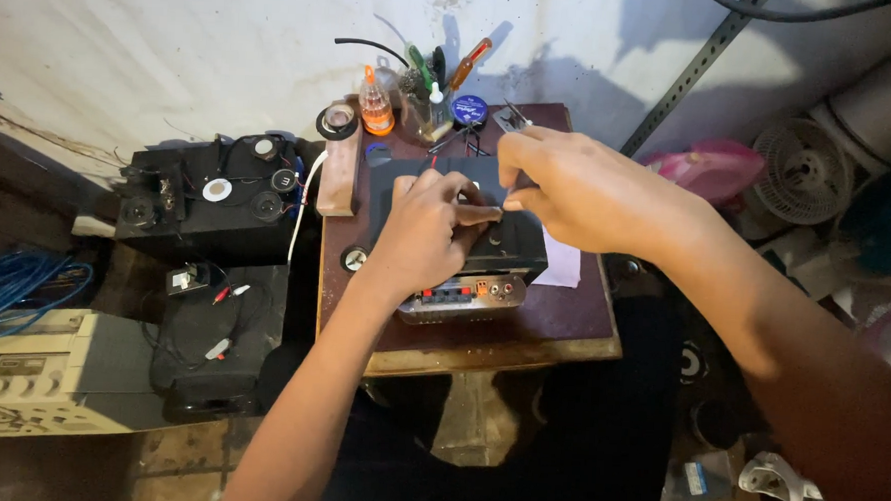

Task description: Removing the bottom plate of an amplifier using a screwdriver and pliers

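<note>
Both hands pinch together atop the black amplifier (467, 221): left hand (428, 235), right hand (578, 191) (perhaps gripping a small part). Glue bottle (376, 105) and screwdrivers (453, 71) crowd the upper table edge (481, 357); bare wood lies lower-centre.

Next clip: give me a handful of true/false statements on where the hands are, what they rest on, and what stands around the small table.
1. Both hands meet over a black box-shaped device on a small brown table. True.
2. The left hand rests on the coil of blue cable. False: the blue cable lies on the floor far to the left, and the left hand is on the black device.
3. An orange-capped bottle stands at the table's far edge. True.
4. The right hand holds a screwdriver. False: the orange-handled screwdriver stands with the other tools at the far edge; the right hand's fingertips pinch something small at the device's top.
5. A white fan lies to the right. True.
</note>
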